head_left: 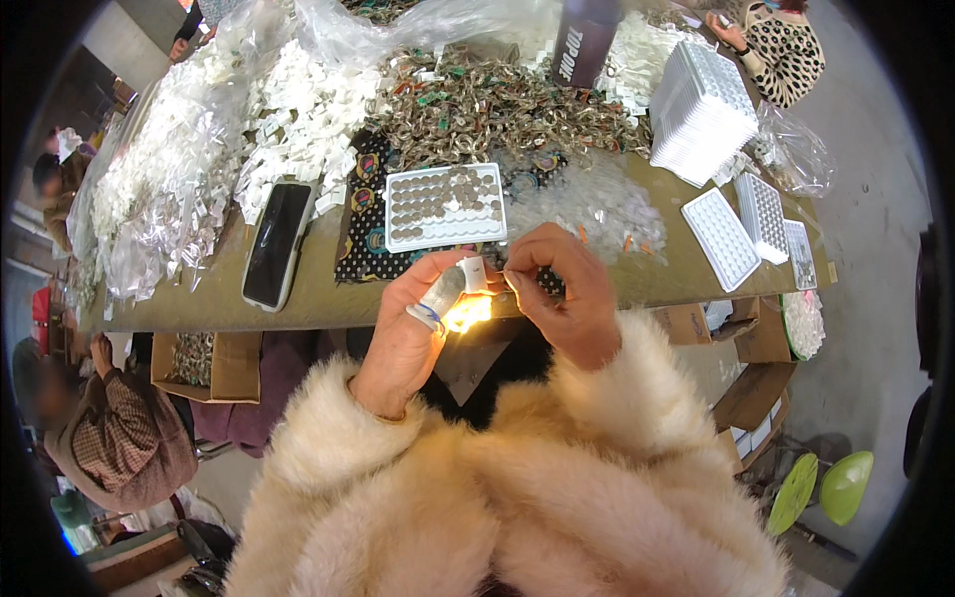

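Just over the table's front edge, my left hand (403,333) is closed around a small white plastic piece (475,274). A clear part lies against that palm, and a bright yellow glow (468,312) shines below the white piece. My right hand (567,298) is close by on the right, thumb and forefinger pinched together; what they hold, if anything, is too small to make out. Beyond both hands, a white tray (448,242) with round silver discs (423,199) in its rows rests on a dark patterned cloth (363,234).
A black phone (279,244) lies left of the tray. White plastic pieces (288,119) and tangled metallic bits (497,109) are heaped behind, near a dark tumbler (587,40). Stacked white trays (704,109) stand right. Co-workers sit left (119,428) and far right (781,50).
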Demonstrator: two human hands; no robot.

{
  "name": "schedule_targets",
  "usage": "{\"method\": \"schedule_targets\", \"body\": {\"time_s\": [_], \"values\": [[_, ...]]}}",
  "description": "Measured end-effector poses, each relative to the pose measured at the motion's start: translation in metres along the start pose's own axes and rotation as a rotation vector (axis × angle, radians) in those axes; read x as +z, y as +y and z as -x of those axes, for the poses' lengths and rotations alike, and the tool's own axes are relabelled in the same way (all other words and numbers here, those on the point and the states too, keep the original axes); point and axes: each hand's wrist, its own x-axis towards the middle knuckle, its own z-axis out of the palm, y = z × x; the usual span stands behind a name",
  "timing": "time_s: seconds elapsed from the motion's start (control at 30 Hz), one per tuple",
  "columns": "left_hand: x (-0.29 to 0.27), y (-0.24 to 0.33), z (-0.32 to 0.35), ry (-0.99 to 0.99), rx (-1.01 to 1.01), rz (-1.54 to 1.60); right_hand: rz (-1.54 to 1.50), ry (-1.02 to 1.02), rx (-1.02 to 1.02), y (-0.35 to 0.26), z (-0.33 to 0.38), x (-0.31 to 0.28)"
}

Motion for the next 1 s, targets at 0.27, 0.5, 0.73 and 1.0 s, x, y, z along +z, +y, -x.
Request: {"method": "schedule_targets", "body": {"time_s": [0.27, 0.5, 0.73, 1.0], "values": [[-0.001, -0.003, 0.002, -0.009, -0.055, -0.115, -0.201, 0.048, 0.135, -0.006, -0.001, 0.011], [-0.004, -0.008, 0.001, 0.035, -0.022, -0.095, -0.248, 0.018, 0.126, -0.002, 0.005, 0.019], [-0.005, -0.011, 0.003, 0.100, -0.040, -0.079, -0.172, -0.002, 0.048, 0.004, 0.004, 0.018], [-0.008, -0.013, 0.001, 0.115, -0.060, -0.098, -0.004, 0.035, -0.058, 0.000, 0.000, 0.022]]}}
